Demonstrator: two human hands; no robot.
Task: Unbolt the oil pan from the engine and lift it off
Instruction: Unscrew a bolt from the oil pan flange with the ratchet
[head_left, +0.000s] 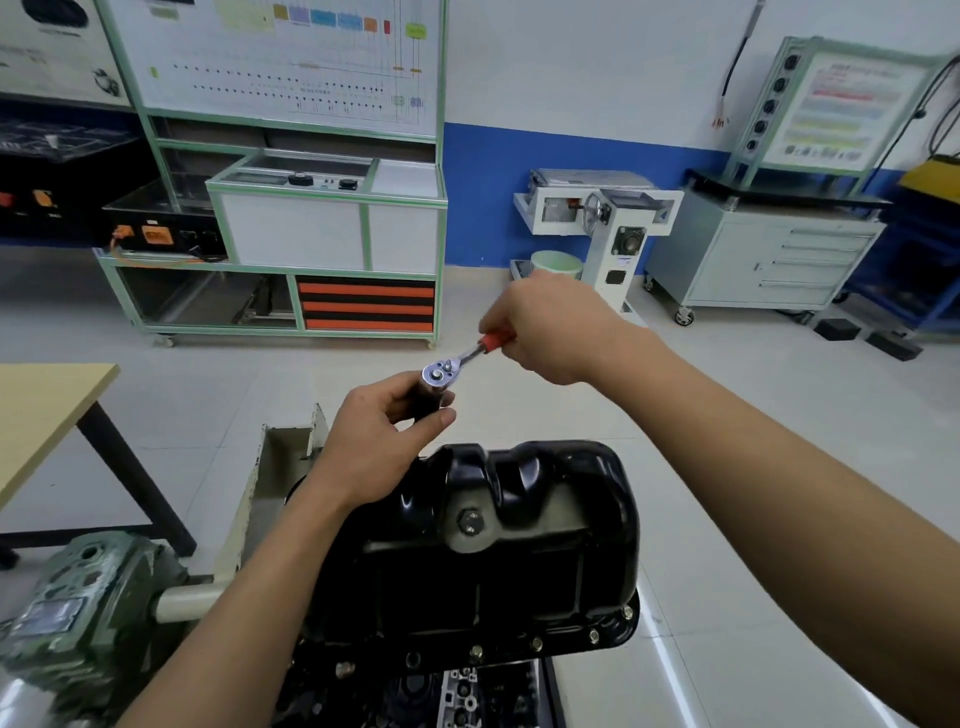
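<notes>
The black oil pan (519, 561) sits on the engine (457, 696) in front of me, with a drain plug on its side and several bolts (535, 644) along its near flange. Above the pan's far end, my right hand (545, 327) grips the red handle of a ratchet wrench (457, 364). My left hand (379, 441) holds the dark socket extension (428, 402) under the ratchet head, fingers curled round it. The extension's lower end is hidden behind the pan's far edge.
A green gearbox on the engine stand (88, 608) is at lower left, with a cream bracket (275, 467) beside the pan. A wooden table (47, 410) stands left. Training cabinets (322, 234), a white machine (613, 228) and a grey drawer cart (769, 260) line the far wall.
</notes>
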